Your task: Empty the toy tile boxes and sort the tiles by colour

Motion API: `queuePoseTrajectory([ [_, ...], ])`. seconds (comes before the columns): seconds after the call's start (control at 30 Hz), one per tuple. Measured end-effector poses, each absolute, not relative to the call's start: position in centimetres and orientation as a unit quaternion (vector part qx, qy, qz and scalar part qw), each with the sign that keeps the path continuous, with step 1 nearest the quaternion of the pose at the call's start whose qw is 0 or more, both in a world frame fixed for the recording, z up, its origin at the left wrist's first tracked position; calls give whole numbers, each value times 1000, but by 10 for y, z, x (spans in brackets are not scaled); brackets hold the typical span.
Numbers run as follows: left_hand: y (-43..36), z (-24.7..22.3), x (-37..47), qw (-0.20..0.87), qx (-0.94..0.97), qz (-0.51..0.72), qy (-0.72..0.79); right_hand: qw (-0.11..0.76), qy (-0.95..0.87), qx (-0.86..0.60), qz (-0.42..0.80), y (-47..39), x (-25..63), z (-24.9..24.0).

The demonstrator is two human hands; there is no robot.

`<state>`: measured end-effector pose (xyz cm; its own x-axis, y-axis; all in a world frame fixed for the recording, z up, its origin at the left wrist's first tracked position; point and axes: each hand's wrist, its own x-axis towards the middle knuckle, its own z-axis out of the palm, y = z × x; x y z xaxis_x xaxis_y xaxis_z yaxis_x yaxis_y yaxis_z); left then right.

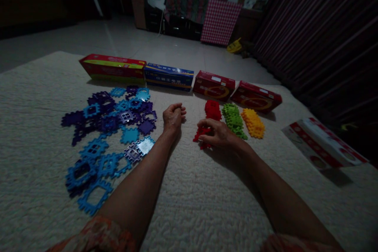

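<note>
My right hand (217,132) bends over the front end of a row of red notched plastic building pieces (213,109), thumb and fingers closed around the nearest red piece (202,133). To its left, my left hand (173,117) rests on its side above the quilted mat, fingers curled in; nothing shows in them. Beside the red row lie a row of green pieces (233,118) and a row of yellow pieces (253,123). A loose heap of dark purple pieces (103,102) and light blue pieces (93,147) spreads out left of my left hand.
Along the mat's (183,204) far side stand a red-and-green box (115,69), a blue box (169,76) and two dark red boxes (214,85) (256,96). At right lies a white-and-red box (325,143). Beyond are tiled floor, a cloth-covered cabinet (186,27) and a curtain (321,35).
</note>
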<state>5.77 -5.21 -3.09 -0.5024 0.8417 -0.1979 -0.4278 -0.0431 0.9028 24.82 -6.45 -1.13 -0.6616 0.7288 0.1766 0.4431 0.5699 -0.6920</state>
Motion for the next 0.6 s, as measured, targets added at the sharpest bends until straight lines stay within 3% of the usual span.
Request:
queuePoseTrajectory([
  [0.37, -50, -35, 57, 454, 212, 698, 512, 149, -921, -313, 177, -70, 248, -10],
  [0.6, -51, -35, 59, 460, 204, 699, 507, 240, -919, -292, 112, -60, 252, -5],
])
